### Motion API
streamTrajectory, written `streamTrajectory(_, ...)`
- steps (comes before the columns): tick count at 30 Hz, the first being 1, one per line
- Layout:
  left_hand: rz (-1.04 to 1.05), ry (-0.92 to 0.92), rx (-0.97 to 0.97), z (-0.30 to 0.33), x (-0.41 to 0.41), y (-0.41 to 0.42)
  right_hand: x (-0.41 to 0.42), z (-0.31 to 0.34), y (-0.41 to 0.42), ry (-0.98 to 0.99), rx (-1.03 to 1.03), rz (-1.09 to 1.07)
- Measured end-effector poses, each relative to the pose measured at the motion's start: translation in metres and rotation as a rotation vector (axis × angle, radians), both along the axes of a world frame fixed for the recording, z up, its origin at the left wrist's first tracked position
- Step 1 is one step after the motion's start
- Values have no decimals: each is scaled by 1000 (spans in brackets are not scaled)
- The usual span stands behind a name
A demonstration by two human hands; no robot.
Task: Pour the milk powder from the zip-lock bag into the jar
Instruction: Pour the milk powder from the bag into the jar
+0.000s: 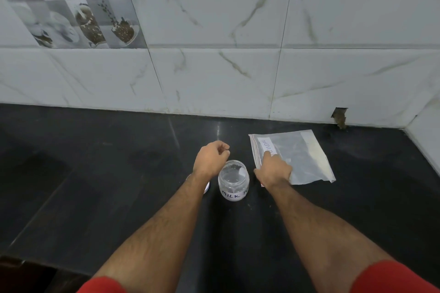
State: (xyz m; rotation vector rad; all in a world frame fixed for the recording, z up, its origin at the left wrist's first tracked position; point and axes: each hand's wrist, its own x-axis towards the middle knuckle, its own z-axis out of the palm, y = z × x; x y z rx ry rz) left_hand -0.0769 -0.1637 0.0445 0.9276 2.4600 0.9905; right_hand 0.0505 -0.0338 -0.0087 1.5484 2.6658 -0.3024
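Now my right hand (273,171) lies flat on the zip-lock bag (295,157), index finger stretched onto its white label, whose writing I can't read from this angle. The bag rests flat on the black tabletop (95,173), right of centre in the frame, near the marble-tiled wall (238,54). My left hand (212,157) is curled into a loose fist, empty, just above and left of the open clear jar (233,181). The jar stands upright between my wrists; its white label reads "MILK" and more I can't see. A white lid (207,188) peeks out under my left wrist.
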Motion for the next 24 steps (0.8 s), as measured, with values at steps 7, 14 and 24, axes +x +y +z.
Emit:
streamTrajectory(7, 18, 24, 52, 13, 10, 17, 8, 20, 19, 49, 23, -25)
streamTrajectory(14, 6, 20, 97, 41, 50, 81, 54, 89, 58, 294, 27, -129)
streamTrajectory(24, -78, -271, 203, 71, 114, 142, 115, 124, 82, 491, 21, -132)
